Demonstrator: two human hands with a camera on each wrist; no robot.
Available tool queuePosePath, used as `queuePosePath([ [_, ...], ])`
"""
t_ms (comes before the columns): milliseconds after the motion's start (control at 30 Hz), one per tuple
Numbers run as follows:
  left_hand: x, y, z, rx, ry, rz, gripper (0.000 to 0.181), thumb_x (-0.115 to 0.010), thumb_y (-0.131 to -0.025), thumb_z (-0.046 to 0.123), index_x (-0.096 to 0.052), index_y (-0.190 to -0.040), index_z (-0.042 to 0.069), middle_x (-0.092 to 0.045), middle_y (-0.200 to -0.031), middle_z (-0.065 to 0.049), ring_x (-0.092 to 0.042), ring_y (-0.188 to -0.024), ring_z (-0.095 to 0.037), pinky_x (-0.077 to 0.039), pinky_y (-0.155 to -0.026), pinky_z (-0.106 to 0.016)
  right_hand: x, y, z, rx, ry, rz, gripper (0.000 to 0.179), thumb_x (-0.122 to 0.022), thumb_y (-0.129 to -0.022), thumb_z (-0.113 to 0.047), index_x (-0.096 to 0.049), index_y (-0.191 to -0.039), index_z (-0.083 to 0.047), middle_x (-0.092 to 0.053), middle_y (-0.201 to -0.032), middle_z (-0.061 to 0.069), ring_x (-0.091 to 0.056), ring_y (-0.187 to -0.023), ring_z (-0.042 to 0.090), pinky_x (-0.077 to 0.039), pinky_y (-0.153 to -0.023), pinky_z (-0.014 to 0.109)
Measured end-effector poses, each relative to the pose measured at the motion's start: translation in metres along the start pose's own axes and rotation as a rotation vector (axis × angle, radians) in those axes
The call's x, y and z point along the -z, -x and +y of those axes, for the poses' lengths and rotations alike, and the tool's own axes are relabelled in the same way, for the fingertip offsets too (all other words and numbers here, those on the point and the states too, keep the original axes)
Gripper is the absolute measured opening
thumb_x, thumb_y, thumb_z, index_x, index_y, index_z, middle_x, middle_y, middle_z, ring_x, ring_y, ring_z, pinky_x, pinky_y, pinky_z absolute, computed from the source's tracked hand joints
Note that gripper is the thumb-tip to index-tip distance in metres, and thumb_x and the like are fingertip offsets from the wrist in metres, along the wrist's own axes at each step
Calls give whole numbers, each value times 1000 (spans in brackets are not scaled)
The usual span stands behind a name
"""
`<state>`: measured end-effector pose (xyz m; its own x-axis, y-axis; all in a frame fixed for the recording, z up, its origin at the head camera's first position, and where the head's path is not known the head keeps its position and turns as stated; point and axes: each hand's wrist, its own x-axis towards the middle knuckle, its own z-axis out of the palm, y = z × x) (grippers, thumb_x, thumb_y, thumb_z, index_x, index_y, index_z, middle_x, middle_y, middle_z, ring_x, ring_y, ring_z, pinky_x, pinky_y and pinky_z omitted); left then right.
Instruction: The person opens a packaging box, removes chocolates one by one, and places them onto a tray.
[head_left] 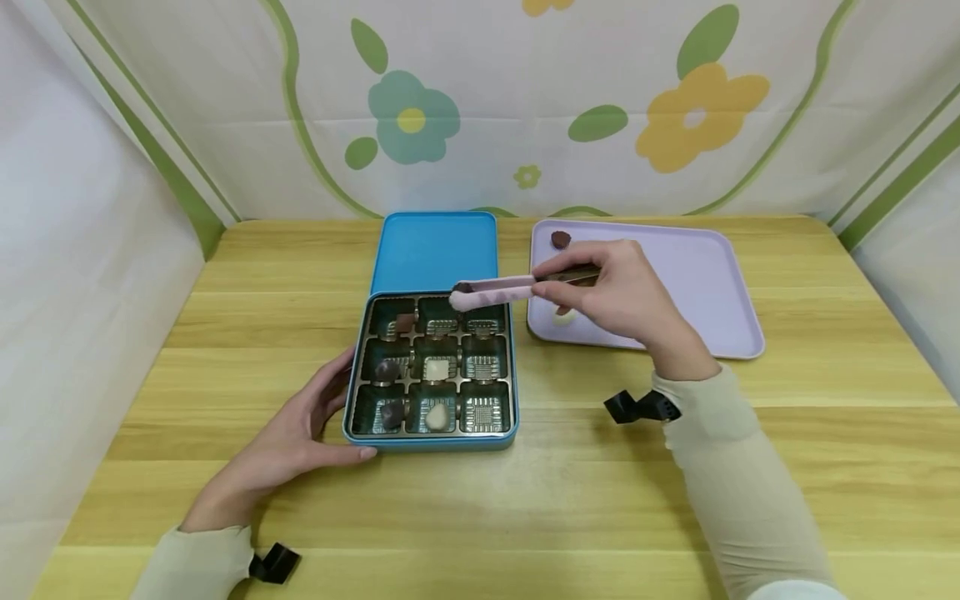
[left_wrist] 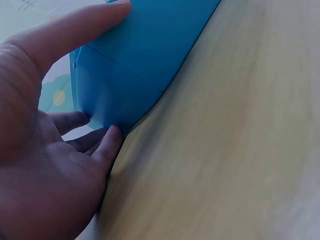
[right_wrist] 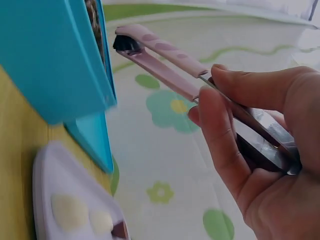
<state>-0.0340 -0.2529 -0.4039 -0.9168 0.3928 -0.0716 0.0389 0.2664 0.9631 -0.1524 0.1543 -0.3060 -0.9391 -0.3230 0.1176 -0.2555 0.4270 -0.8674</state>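
In the head view my right hand (head_left: 622, 287) grips small tongs (head_left: 498, 291) with pink-sleeved tips. Pinched at their end is a dark chocolate (right_wrist: 127, 44), held above the back row of a blue tin (head_left: 435, 445). My left hand (head_left: 292, 437) holds the tin's near left corner, thumb along the front wall and fingers against the left side. Inside, a gold divided insert holds a brown square chocolate (head_left: 405, 322), two dark chocolates (head_left: 387, 370) down the left column, a white square chocolate (head_left: 437, 369) and a white drop-shaped chocolate (head_left: 437, 417) in the middle column.
The tin's lid (head_left: 438, 250) lies folded back behind it. To the right is a lilac tray (head_left: 697, 283) bearing a dark brown chocolate (head_left: 560, 240) and, partly behind my right hand, white chocolates (right_wrist: 70, 212). A floral curtain (head_left: 480, 100) hangs at the table's back edge.
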Motion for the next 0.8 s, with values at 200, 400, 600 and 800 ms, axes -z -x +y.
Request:
queuePosePath([
  [200,1,0,1,5,2,2,122,-92,-81,1,-16,-174,24,-25,-177,-17,-37,-149,5,-33,-117,-4,28,10,19,-73,-2,107,21,-83,-96,-16,-83,-114,-6,-82,-91,-4,-77,-71,15,-65,-71,26],
  [400,3,0,0,4,2,-1,123,-92,-81,0,-15,-174,23,-24,-176,-18,-39,-147,5,-34,-117,-4,55,16,42,-112,-57,213,24,-83,-96,-13,-81,-117,-1,-81,-94,-11,-77,-70,12,-66,-75,26],
  [600,3,-1,2,9,6,-7,123,-92,-81,2,-14,-174,23,-23,-177,-18,-38,-148,5,-33,-117,-4,76,15,66,-182,-151,341,18,-84,-95,-12,-84,-111,-5,-80,-91,-14,-76,-67,8,-66,-73,23],
  [800,1,0,1,-20,-6,-6,123,-92,-81,0,-15,-174,20,-22,-177,-21,-35,-150,5,-33,-117,-4,83,11,89,-332,-142,453,17,-84,-95,-16,-84,-111,-10,-76,-88,-19,-74,-68,3,-65,-70,21],
])
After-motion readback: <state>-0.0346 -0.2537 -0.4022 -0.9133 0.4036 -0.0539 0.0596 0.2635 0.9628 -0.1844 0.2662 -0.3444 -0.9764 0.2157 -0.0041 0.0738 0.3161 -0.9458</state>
